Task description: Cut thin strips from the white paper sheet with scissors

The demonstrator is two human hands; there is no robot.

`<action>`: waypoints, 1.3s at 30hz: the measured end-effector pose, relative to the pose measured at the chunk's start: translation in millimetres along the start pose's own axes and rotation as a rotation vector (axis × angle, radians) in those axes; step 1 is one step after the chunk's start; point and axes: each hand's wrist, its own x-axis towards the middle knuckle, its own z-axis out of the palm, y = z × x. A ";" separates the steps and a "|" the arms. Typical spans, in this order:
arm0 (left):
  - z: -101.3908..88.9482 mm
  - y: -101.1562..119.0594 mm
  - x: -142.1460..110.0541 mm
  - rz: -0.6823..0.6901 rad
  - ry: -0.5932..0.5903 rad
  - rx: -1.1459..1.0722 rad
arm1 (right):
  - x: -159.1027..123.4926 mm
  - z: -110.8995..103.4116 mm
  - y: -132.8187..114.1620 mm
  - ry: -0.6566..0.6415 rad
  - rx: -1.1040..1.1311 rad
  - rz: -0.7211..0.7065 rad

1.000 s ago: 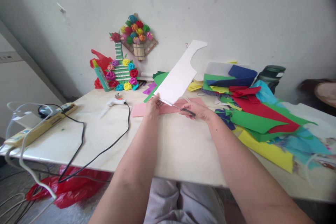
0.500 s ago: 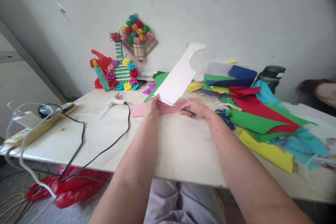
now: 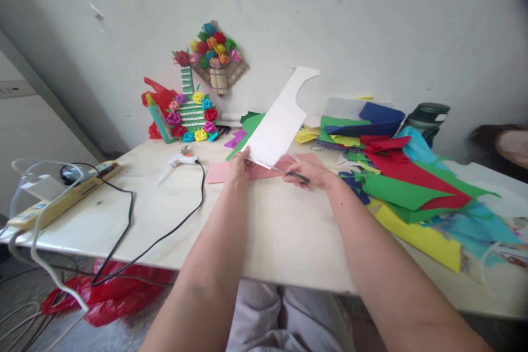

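Note:
My left hand (image 3: pixel 239 167) pinches the near corner of a long white sheet (image 3: pixel 280 118) that stands tilted up and away over the table. My right hand (image 3: pixel 312 174) grips a pair of scissors (image 3: pixel 284 171) with dark handles, their thin blades pointing left along the sheet's lower edge. A pink sheet (image 3: pixel 223 171) lies flat on the table just beyond both hands.
A white glue gun (image 3: pixel 180 161) with a black cord lies at the left, near a power strip (image 3: pixel 61 196). Paper-flower crafts (image 3: pixel 198 113) lean on the wall. Coloured sheets (image 3: pixel 404 181) pile up at the right beside a dark bottle (image 3: pixel 424 118). A red bag (image 3: pixel 111 294) lies under the table.
The white sheet's far end has swung slightly left, and the scissors have crept along its lower edge. Both hands stay almost in place.

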 end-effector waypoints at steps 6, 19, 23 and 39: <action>-0.4 -2.7 1.8 0.024 -0.001 -0.018 | 0.5 0.7 0.3 -0.006 0.003 0.015; 2.9 -7.1 -2.4 0.050 -0.022 0.000 | 3.6 6.4 0.3 -0.003 0.015 0.019; 3.8 -7.3 -2.9 0.058 -0.003 -0.008 | 3.5 7.6 0.6 0.006 0.016 -0.010; 2.9 -8.5 -1.2 0.068 0.003 -0.025 | 5.5 5.5 0.1 0.064 0.038 0.045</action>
